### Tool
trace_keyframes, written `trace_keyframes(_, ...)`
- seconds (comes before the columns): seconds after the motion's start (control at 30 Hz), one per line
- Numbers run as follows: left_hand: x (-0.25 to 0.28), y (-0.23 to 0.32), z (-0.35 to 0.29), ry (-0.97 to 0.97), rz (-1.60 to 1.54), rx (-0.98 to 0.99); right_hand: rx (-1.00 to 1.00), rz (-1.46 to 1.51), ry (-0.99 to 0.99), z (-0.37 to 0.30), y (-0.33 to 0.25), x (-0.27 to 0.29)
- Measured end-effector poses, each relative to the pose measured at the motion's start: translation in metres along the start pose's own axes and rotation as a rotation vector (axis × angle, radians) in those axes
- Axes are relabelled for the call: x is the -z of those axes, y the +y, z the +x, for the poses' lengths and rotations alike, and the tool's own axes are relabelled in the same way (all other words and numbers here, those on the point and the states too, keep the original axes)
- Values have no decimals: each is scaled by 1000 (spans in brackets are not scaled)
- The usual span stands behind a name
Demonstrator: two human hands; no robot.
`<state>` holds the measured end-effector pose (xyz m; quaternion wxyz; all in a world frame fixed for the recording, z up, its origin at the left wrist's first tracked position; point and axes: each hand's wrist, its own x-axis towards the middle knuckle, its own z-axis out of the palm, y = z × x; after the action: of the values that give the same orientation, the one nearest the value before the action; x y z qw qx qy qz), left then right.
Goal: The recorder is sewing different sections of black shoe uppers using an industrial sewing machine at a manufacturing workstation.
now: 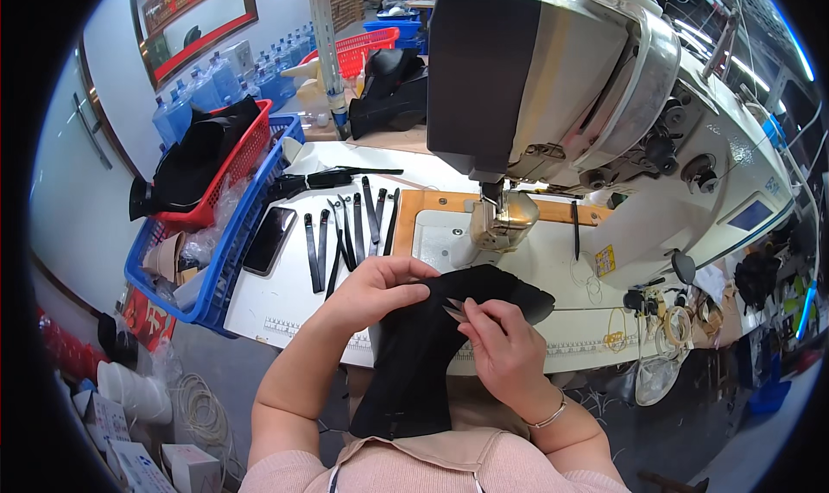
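– Pink knit top, btm edge, closest to cam. Hands?
– Apart. L hand grips blk fabric piece, ctr frame, hanging twd the lap. R hand pinches small metal tool, tips at the fabric; can't tell if touching.
– Rest?
– Sewing machine upper R; blk straps + phone L of ctr; blue basket far L.
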<state>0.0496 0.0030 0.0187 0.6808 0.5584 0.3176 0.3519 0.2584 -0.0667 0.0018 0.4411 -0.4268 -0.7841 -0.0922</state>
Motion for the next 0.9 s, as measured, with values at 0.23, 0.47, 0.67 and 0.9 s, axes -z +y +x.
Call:
trace_keyframes(0.23, -4, 2, -1, -13, 35, -11, -34, 59, -1, 2, 2, -7)
trace_keyframes(0.47, 0, -2, -4, 4, -11, -4, -180, 370, 108, -5, 10, -2)
trace_keyframes(0.67, -2, -1, -3, 4, 8, 0, -67, 85, -19, -1, -2, -3)
trace_keyframes(0.9, 1, -2, 0, -16, 4, -15, -77, 236, 56, 1, 2, -7)
